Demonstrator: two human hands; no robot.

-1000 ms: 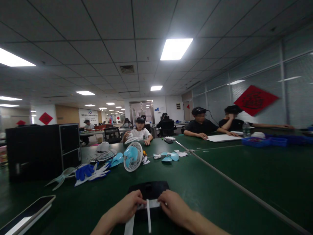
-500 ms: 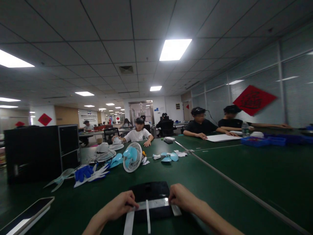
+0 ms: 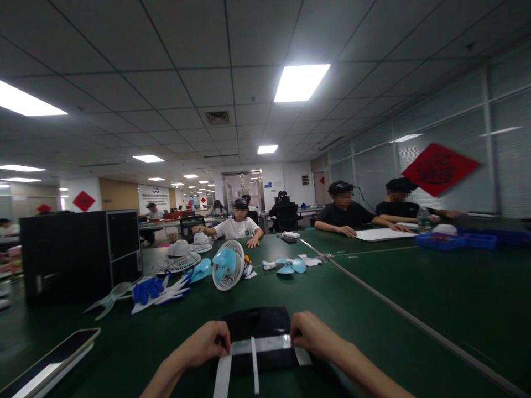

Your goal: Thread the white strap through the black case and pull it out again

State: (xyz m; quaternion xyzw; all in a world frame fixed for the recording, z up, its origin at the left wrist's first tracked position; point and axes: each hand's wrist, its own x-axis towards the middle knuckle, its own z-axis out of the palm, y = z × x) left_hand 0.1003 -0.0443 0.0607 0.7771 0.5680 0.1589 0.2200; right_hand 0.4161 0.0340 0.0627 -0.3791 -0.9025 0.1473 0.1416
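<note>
A black, glossy flat panel (image 3: 256, 322) lies on the green table in front of me. Across it runs a pale, shiny strip (image 3: 269, 343), and a narrow white strip (image 3: 254, 367) crosses that one toward me. My left hand (image 3: 209, 340) is closed at the left end of the shiny strip, thumb and fingers pinched there. Just under these fingers a wider white strip (image 3: 223, 376) hangs toward me. At the other end my right hand (image 3: 309, 331) is closed, its fingertips bent down onto the shiny strip. Another short white piece (image 3: 302, 356) shows below it.
A phone-like slab (image 3: 53, 359) lies at left, near a black computer case (image 3: 66, 257). Beyond are blue-white gloves (image 3: 160, 293), a fan head (image 3: 228, 265) and blue fan blades (image 3: 290, 266). A metal seam (image 3: 373, 290) crosses the table. Co-workers sit opposite, near blue trays (image 3: 440, 241).
My left fingers have drawn back slightly to the left along the shiny strip and curled more. My right hand stays at its end. The whole view has shifted a little.
</note>
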